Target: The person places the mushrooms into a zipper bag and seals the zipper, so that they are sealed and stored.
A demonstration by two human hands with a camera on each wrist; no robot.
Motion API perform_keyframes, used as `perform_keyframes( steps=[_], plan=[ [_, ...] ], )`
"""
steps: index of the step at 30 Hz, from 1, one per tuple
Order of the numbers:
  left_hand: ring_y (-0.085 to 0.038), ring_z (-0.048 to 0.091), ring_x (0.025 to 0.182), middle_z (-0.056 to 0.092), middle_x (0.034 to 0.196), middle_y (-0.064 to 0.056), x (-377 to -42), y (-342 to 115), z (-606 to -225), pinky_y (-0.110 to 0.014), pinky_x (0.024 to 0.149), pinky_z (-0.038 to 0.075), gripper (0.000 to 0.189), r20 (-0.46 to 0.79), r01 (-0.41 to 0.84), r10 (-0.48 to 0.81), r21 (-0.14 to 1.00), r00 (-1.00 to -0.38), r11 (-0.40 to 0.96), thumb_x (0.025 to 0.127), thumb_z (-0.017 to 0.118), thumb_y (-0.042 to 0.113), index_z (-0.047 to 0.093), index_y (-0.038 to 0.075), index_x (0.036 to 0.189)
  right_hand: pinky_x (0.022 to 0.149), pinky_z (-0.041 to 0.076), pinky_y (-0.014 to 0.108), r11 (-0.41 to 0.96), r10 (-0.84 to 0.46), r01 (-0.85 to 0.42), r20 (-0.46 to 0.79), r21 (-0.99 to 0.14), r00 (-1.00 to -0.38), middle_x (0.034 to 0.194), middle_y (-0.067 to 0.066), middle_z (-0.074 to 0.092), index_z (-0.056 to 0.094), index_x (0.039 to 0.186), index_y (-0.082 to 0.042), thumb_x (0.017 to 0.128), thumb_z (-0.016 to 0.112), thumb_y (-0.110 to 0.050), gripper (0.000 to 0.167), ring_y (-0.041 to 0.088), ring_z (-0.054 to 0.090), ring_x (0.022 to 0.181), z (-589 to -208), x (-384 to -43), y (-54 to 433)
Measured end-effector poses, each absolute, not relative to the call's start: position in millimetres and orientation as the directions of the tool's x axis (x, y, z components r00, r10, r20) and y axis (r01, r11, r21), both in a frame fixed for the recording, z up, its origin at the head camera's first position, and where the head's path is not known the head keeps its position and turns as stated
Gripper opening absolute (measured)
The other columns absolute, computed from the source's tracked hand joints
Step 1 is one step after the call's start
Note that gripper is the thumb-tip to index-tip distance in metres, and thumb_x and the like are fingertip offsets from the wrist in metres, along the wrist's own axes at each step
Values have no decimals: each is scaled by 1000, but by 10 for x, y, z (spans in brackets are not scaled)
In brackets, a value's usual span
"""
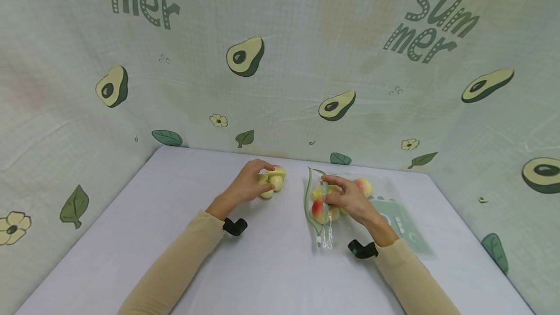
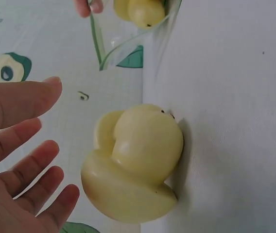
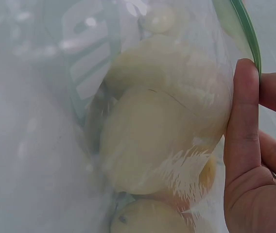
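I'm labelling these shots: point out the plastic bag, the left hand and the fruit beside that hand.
Plastic bag [image 1: 411, 228], head view: green printed panel.
Left hand [image 1: 247, 182], head view: its back.
Fruit [image 2: 137, 158], left wrist view: pile's middle.

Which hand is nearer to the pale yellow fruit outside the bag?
Left. The left hand is close beside the fruit, to its left; the right hand is farther off to its right, pinching the edge of the bag.

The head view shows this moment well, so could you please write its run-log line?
left hand: beside pale fruit cluster; right hand: pinches green rim of clear bag; bag: several fruits inside; cluster: on table, outside bag
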State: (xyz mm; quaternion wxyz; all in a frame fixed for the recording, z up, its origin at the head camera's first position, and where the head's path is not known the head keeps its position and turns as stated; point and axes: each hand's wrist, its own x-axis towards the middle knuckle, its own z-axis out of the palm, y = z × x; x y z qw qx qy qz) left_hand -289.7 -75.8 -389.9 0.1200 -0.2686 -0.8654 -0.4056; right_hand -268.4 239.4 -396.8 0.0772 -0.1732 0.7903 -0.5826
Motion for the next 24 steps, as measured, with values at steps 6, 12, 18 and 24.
perform_keyframes(
  steps=[6, 12, 18, 24],
  plan=[
    [-30, 47, 119, 57, 120, -10, -2971, -865, -3966, -44, 101, 36, 45, 355, 502, 356, 657, -864, 563, 77, 79, 13, 62, 3, 117, 63, 55, 28, 265, -363, -187, 82, -946, -928, 94, 24, 66, 43, 139, 2, 83, 70, -1, 62, 12, 63, 70, -3965, -2682, 2394],
    [-31, 46, 121, 53, 123, -10, -3018, -942, -4035, -45, 103, 34, 45, 276, 430, 338, 690, -900, 582, 78, 78, 15, 60, 6, 118, 63, 55, 27, 239, -372, -178, 79, -955, -925, 101, 27, 64, 42, 139, 4, 83, 70, -1, 63, 11, 63, 69, -3957, -2673, 2394],
    [-33, 48, 117, 53, 124, -11, -3033, -979, -4074, -45, 94, 41, 45, 256, 423, 350, 697, -901, 579, 79, 77, 15, 61, 8, 120, 64, 56, 28, 231, -376, -188, 90, -955, -922, 141, 26, 38, 42, 139, 4, 83, 70, 0, 63, 11, 62, 68, -3956, -2671, 2386],
    [-24, 50, 113, 54, 123, -9, -3066, -1009, -4130, -41, 93, 45, 44, 245, 427, 371, 708, -896, 562, 81, 74, 13, 61, 9, 122, 64, 56, 30, 238, -367, -179, 82, -955, -927, 129, 29, 48, 41, 140, 5, 83, 70, 0, 64, 12, 63, 68, -3956, -2675, 2386]
  ],
)
